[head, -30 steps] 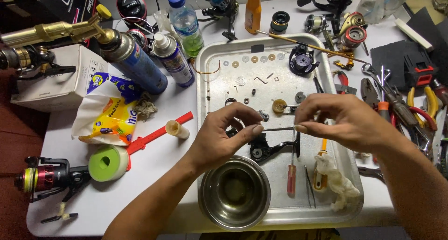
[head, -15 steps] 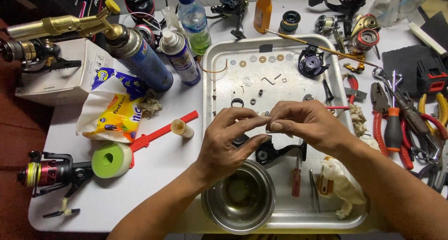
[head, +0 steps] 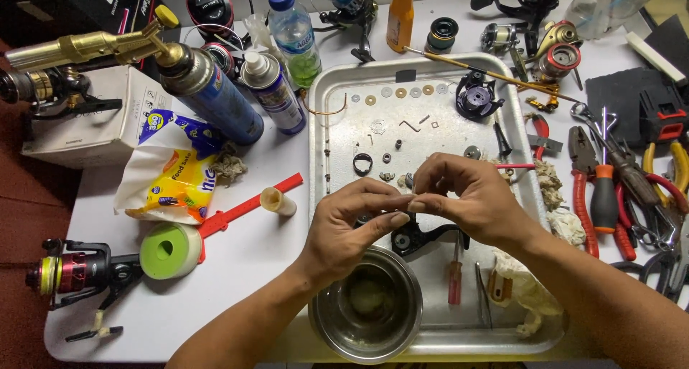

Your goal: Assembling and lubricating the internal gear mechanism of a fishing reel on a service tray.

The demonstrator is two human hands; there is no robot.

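Over the metal tray (head: 337, 96), left hand (head: 352, 229) and right hand (head: 470, 200) now fingertip-to-fingertip, formerly apart.

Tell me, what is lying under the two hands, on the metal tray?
Under the left hand and right hand a black reel part shows on the metal tray; the rest is covered.

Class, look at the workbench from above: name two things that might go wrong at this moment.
The left hand and right hand pinch something tiny, hidden by fingertips, above the metal tray; dropped, it might land in the steel bowl or be lost among the washers. A sleeve might also scatter those loose parts.
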